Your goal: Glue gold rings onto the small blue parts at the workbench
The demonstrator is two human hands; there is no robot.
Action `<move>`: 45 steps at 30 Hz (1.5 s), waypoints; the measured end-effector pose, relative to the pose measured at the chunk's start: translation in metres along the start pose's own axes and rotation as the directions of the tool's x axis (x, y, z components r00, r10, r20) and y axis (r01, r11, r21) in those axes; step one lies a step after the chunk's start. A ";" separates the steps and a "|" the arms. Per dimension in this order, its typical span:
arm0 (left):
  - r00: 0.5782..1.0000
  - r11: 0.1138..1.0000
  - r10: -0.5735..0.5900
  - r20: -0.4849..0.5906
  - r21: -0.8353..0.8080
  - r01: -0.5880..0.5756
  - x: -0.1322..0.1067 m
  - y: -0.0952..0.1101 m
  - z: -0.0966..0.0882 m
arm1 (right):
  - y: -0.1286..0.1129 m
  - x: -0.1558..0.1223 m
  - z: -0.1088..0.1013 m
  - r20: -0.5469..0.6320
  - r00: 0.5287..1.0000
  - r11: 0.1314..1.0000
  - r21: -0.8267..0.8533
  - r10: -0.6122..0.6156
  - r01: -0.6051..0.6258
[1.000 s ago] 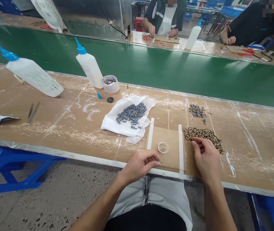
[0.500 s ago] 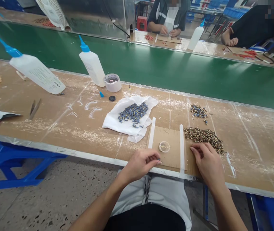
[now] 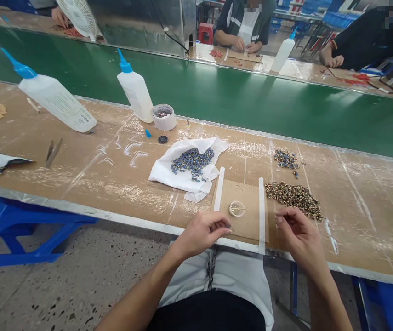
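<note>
At the front edge of the cardboard pad, my left hand is closed in a pinch on a small blue part, only its tip showing. My right hand is just in front of a heap of small brass-and-dark parts. Its thumb and forefinger are together; whatever is between them is too small to make out. Between the hands, a small clear round dish with a thin wire lying across it sits on the pad. Several blue parts are piled on a white cloth beyond my left hand.
Two white bottles with blue nozzles, one leaning and one more upright, stand at the left. Nearby are a tape roll, a black cap and tweezers. A green belt separates co-workers across from me.
My right hand has drawn back slightly from the brass-and-dark heap, and its fingers have turned. The left hand stays nearly still. A person's hand now shows by the fan at top left.
</note>
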State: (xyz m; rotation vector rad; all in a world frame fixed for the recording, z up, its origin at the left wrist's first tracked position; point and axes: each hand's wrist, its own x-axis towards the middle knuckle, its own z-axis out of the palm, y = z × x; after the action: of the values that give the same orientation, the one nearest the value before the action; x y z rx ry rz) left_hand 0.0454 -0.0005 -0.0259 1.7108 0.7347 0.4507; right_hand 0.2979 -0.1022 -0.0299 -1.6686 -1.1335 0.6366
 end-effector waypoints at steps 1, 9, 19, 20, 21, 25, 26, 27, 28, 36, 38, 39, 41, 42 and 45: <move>1.000 1.000 0.000 -0.001 -0.001 0.000 0.000 0.000 0.000 | -0.001 -0.003 0.001 -0.007 1.000 0.999 0.033 0.017 -0.017; 1.000 1.000 -0.004 0.003 -0.008 0.004 0.001 0.002 0.000 | 0.005 -0.019 0.004 0.105 0.939 0.856 0.389 0.327 -0.341; 1.000 1.000 0.022 0.008 0.011 -0.022 0.000 0.000 -0.001 | -0.014 -0.028 0.030 0.248 0.886 0.603 0.658 0.393 -0.452; 1.000 1.000 0.026 0.007 0.016 -0.026 0.001 0.000 -0.001 | -0.015 -0.029 0.032 0.252 0.885 0.602 0.657 0.392 -0.454; 1.000 0.999 0.030 0.004 0.021 -0.030 0.001 0.000 -0.001 | -0.015 -0.030 0.034 0.256 0.885 0.600 0.659 0.389 -0.454; 0.999 0.998 0.045 -0.013 0.038 -0.045 0.001 0.000 0.001 | -0.014 -0.034 0.039 0.253 0.899 0.611 0.664 0.358 -0.431; 0.999 0.998 0.049 -0.013 0.039 -0.048 0.001 -0.001 0.001 | -0.013 -0.035 0.040 0.245 0.905 0.633 0.650 0.349 -0.420; 0.999 0.998 0.052 -0.011 0.039 -0.051 0.001 -0.001 0.001 | -0.011 -0.036 0.040 0.237 0.910 0.660 0.629 0.340 -0.410; 0.998 0.998 0.055 -0.010 0.039 -0.054 0.000 -0.001 0.001 | -0.010 -0.037 0.040 0.230 0.914 0.687 0.603 0.335 -0.404; 0.997 0.997 0.071 -0.005 0.037 -0.070 -0.001 -0.003 0.002 | -0.002 -0.037 0.041 0.185 0.919 0.769 0.503 0.349 -0.394; 0.997 0.997 0.074 -0.007 0.038 -0.074 -0.001 -0.003 0.002 | -0.002 -0.036 0.044 0.156 0.927 0.775 0.511 0.342 -0.372; 0.997 0.996 0.078 -0.009 0.041 -0.077 -0.001 -0.003 0.002 | -0.003 -0.035 0.046 0.150 0.930 0.780 0.509 0.336 -0.364; 0.996 0.995 0.088 -0.013 0.058 -0.087 0.000 -0.003 0.003 | -0.005 -0.036 0.050 0.165 0.934 0.792 0.497 0.316 -0.356; 0.995 0.993 0.095 -0.014 0.069 -0.093 0.000 -0.002 0.003 | -0.006 -0.036 0.052 0.184 0.935 0.799 0.486 0.302 -0.354; 0.993 0.988 0.119 -0.017 0.101 -0.117 0.000 -0.001 0.003 | -0.011 -0.038 0.058 0.243 0.934 0.819 0.455 0.264 -0.350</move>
State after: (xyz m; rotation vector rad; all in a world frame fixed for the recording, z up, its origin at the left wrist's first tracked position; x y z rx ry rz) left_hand 0.0470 -0.0022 -0.0276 1.8530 0.6846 0.5241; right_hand 0.2297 -0.1102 -0.0454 -1.3703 -0.7250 1.1910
